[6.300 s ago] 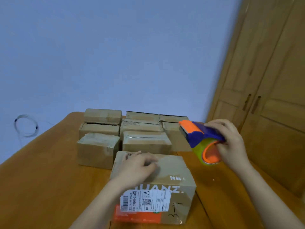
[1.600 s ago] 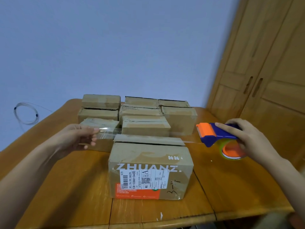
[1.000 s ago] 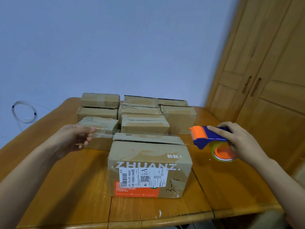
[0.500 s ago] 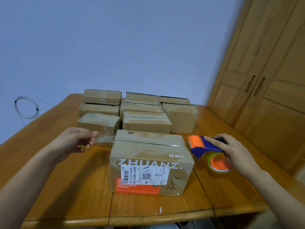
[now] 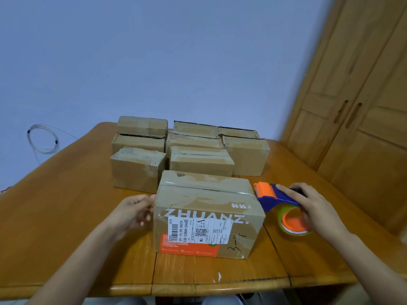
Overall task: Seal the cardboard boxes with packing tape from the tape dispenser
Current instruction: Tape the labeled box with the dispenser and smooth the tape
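Gripping the tape dispenser [image 5: 278, 202] with our right hand [image 5: 313, 206], we are holding it at the right end of the front cardboard box [image 5: 209, 214] (tape strip [image 5: 207, 188] lying across its top); our left hand [image 5: 132, 213], fingers relaxed, is touching the box's left end on the wooden table [image 5: 61, 216].

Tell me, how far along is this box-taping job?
A clear tape strip lies across the top of the nearest brown cardboard box with the white label. In hand: the left hand is at its left side, and the right hand holds the blue-and-orange tape dispenser at its right edge, strip apparently uncut. Several brown boxes behind show dark open seams.
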Demonstrator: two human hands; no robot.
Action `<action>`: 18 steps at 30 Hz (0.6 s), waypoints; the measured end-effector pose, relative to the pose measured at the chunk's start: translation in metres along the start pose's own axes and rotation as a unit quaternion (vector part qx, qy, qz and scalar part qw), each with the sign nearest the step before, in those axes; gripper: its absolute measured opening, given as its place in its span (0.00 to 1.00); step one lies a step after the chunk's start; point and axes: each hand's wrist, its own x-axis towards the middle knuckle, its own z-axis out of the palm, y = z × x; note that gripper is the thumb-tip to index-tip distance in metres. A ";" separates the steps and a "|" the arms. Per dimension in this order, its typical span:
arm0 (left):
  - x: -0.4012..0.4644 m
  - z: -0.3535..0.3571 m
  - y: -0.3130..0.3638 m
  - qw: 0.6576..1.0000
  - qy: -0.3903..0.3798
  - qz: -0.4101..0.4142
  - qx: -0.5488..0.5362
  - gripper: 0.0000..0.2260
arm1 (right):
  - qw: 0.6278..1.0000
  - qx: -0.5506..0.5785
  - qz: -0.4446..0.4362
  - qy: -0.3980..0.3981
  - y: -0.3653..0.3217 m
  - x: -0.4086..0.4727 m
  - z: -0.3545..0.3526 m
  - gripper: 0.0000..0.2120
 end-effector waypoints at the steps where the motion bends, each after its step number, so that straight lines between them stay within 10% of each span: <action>1: 0.000 0.005 -0.001 1.000 0.006 -0.003 -0.004 0.20 | 1.000 0.002 0.004 0.003 -0.001 -0.001 0.002 0.47; 18: 0.009 0.008 0.002 0.990 -0.052 -0.096 0.090 0.15 | 0.999 0.002 0.037 0.005 -0.010 -0.005 0.008 0.46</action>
